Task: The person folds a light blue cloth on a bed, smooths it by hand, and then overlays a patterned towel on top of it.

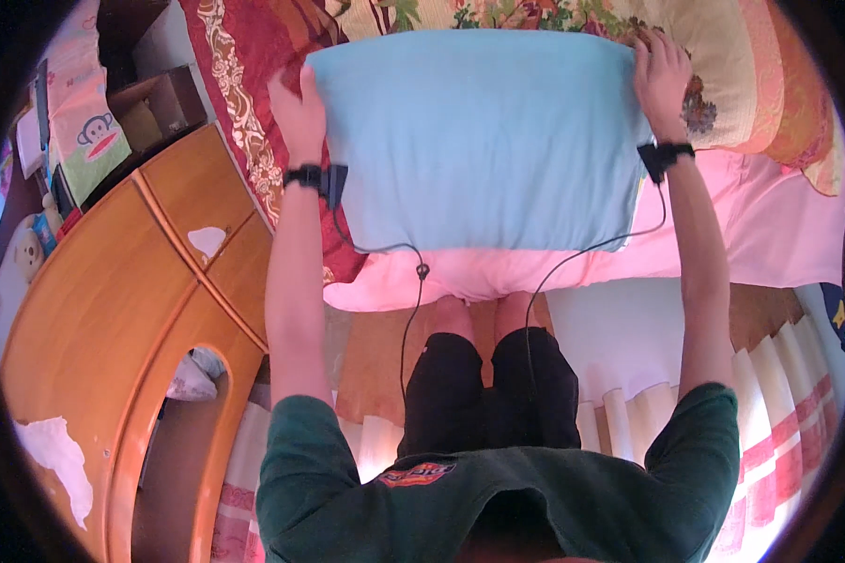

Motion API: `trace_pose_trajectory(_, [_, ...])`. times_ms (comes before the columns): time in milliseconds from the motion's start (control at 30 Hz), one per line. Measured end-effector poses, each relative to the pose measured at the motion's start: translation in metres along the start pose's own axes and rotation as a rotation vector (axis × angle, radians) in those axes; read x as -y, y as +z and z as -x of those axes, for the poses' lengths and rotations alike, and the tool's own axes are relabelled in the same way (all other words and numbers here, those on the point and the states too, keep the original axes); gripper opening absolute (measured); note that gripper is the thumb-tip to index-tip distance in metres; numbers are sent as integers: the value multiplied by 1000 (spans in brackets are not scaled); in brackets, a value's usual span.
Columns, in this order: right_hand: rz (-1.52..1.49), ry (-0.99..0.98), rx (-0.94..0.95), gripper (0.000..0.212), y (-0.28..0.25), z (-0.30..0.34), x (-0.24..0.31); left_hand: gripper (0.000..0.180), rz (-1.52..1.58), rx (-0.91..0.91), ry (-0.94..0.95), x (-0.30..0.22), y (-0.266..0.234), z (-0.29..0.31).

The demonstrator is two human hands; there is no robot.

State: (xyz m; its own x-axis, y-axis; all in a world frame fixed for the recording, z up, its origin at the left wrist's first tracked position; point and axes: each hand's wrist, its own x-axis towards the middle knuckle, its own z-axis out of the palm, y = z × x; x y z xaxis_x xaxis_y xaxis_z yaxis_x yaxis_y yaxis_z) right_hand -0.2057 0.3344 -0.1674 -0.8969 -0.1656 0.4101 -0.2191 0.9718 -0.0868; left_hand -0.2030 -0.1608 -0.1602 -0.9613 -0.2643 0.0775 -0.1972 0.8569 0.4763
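A light blue pillow [483, 141], smooth and roughly rectangular, lies across the bed in front of me. My left hand [300, 113] is at its far left edge, thumb along the blue cloth and fingers apart, slightly blurred. At the far right corner, my right hand [662, 80] rests against the side with its fingers stretched out. Neither hand is closed round the cloth. Each wrist wears a black strap with a small dark device, and a thin cable runs from each toward my body.
The bed has a pink sheet [760, 220] and a red and cream patterned cover [239, 103]. A wooden cabinet [94, 310] with an oval opening stands close on the left. Pale curtains with pink bands [789, 394] hang at the lower right.
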Motion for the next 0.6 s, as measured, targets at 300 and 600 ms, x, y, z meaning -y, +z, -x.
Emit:
trace_pose_trajectory(300, [-66,73,352,41,30,64,-52,62,424,445,-246,32,45,3])
trace_pose_trajectory(600, [-261,368,24,31,10,65,-31,66,402,370,-514,45,39,12])
